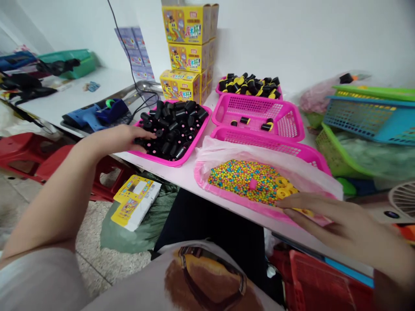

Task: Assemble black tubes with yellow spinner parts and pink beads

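My left hand (129, 137) reaches over the near left side of a pink basket (177, 163) heaped with small black plastic cups (173, 125). Its thumb and fingers are apart at the cups, and nothing shows gripped between them. My right hand (327, 214) is stretched out over the right end of a plastic-lined pink basket (223, 196) of tiny multicoloured candy balls (241, 177). Its fingertips are beside several yellow rings (285, 188) that lie on the balls. A pink scoop-like piece (252, 184) sits amid the balls.
Behind is a pink basket (259, 101) with a few black-and-yellow cups, and another basket piled with capped cups (249, 84). Yellow printed boxes (184, 56) are stacked by the wall. A blue tool (87, 116) lies left; blue and green baskets (372, 116) stand right.
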Demonstrator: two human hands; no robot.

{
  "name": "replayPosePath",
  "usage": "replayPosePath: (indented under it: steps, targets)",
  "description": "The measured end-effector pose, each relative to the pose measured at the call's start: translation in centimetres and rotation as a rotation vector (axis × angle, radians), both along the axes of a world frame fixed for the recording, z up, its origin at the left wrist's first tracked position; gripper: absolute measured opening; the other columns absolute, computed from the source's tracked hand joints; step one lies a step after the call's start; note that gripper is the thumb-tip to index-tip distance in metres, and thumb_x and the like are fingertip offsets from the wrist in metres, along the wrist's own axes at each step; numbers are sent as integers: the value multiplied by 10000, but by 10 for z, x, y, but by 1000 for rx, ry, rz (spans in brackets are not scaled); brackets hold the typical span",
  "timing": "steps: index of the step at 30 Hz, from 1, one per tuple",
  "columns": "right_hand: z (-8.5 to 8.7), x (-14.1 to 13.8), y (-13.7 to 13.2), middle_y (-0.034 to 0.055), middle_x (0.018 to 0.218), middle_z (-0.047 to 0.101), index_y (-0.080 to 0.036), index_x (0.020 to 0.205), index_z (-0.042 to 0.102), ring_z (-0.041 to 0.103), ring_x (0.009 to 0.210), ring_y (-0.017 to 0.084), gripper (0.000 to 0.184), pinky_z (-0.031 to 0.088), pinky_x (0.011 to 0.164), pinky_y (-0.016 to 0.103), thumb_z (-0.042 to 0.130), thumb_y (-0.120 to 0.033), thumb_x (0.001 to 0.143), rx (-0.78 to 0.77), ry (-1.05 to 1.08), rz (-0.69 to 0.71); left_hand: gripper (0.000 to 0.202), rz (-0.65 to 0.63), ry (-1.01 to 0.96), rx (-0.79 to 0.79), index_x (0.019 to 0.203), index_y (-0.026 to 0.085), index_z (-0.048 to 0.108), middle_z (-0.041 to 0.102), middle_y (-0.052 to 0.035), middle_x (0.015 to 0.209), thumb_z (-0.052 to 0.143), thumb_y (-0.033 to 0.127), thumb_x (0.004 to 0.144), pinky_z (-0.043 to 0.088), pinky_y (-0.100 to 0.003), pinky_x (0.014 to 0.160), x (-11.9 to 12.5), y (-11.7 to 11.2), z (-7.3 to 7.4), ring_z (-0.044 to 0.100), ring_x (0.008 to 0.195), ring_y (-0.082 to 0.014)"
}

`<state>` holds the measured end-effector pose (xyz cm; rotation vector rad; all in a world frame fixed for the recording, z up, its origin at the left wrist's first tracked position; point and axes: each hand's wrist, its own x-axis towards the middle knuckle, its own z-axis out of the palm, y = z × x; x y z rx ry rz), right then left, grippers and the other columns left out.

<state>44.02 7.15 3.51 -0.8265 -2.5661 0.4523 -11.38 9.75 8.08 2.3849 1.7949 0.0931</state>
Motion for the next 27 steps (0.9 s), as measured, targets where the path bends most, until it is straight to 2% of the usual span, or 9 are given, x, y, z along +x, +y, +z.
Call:
replayPosePath:
  steps: [2,4,7,10,14,18,22,24,27]
  targets:
    - [0,-5,6,13,1072,842,-315,1142,775,813,913,191,256,658,842,298,546,-371,1041,-75,-63,28,853,-50,20,-78,1220,156,757,831,-58,1120,520,884,843,564,-266,838,-8,8,-8,718,891,-172]
    - [1,-12,13,61,1084,836,-259,1103,802,806,951,215,335,648,854,335,504,-403,1051,-163,-94,28,771,-69,36,-80,1148,187,787,844,-11,1020,584,855,823,533,-200,723,-13,18,-14,705,773,-133]
    - [2,-20,26,76,1052,834,-224,1069,811,792,909,217,373,621,832,341,516,-450,1030,-279,-127,26,766,-120,37,-125,1047,204,807,831,44,871,639,887,744,470,-139,621,-18,36,-18,658,645,-89]
    - [0,-25,38,60,1053,831,-242,1117,806,776,891,208,349,587,826,331,528,-426,1012,-287,-174,-19,871,-149,-33,-207,1019,189,808,838,21,909,678,948,613,511,-153,700,-19,52,-20,695,726,-107]
    - [-7,-33,50,69,1142,820,-252,1208,795,770,937,239,348,564,834,361,512,-345,1029,-264,-349,-66,888,-100,-44,-244,1009,190,804,836,13,959,776,918,502,504,-175,761,-14,61,-22,720,819,-138]
    - [-19,-45,56,97,1228,805,-234,1302,762,775,1012,255,389,565,887,369,488,-203,1027,-256,-469,-54,893,-99,10,-232,993,193,795,826,40,908,752,934,496,449,-152,729,-10,61,-21,710,795,-129]
    - [-31,-55,62,129,1293,779,-215,1341,741,756,1122,268,513,548,967,377,497,-28,931,-241,-485,-4,796,-119,-5,-140,969,186,771,823,28,916,723,880,582,439,-147,769,-11,57,-18,666,771,-102]
    - [-33,-57,64,126,1241,794,-218,1292,763,754,1096,270,432,544,958,379,517,-83,963,-253,-460,11,733,-99,1,-103,989,185,764,826,20,934,726,809,605,434,-154,794,-10,54,-16,659,777,-100]
    - [-32,-57,65,105,1137,810,-224,1190,790,747,991,245,311,537,902,355,525,-238,1029,-286,-436,43,631,-90,49,-240,1022,196,767,821,20,911,684,711,667,444,-174,787,-4,51,-13,644,738,-106]
